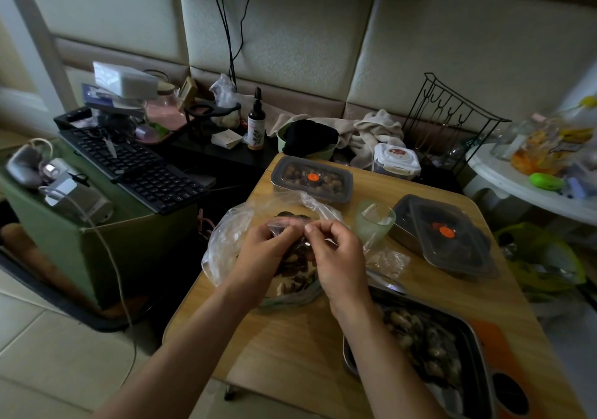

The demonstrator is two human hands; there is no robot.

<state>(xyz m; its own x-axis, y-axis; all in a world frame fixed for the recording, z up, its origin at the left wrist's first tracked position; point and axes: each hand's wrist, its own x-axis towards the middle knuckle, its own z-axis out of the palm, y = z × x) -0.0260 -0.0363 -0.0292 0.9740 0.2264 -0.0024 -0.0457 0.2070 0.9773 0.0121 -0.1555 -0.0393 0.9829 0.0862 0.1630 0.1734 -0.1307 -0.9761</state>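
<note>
The bag [226,241] is thin clear plastic. It sits on the counter [290,338] near the left edge, right in front of the person, with dark pieces [295,265] heaped in its lower half. Both hands meet at its mouth. The left hand [263,252] pinches the rim between the thumb and curled fingers [284,225]. The right hand [339,257] pinches the same rim just beside it, so the fingertips of the two hands almost touch. I cannot tell whether they are pressing the mouth closed or drawing it apart.

The film looks soft, limp and a little slippery, and it probably weighs almost nothing itself. The weight is likely all in the pieces at the bottom, so the bag should sag and swing if lifted by the rim alone. The strip along the mouth looks like the firmest part and the best place to pinch. For carrying, a palm under the load would spare the film from stretching or tearing on any hard edges inside.

A cup [374,225] stands just right of the bag. A lidded box [311,178] lies behind it, and a tray [420,341] sits near the right forearm. A loose flap could catch on any of them.
</note>
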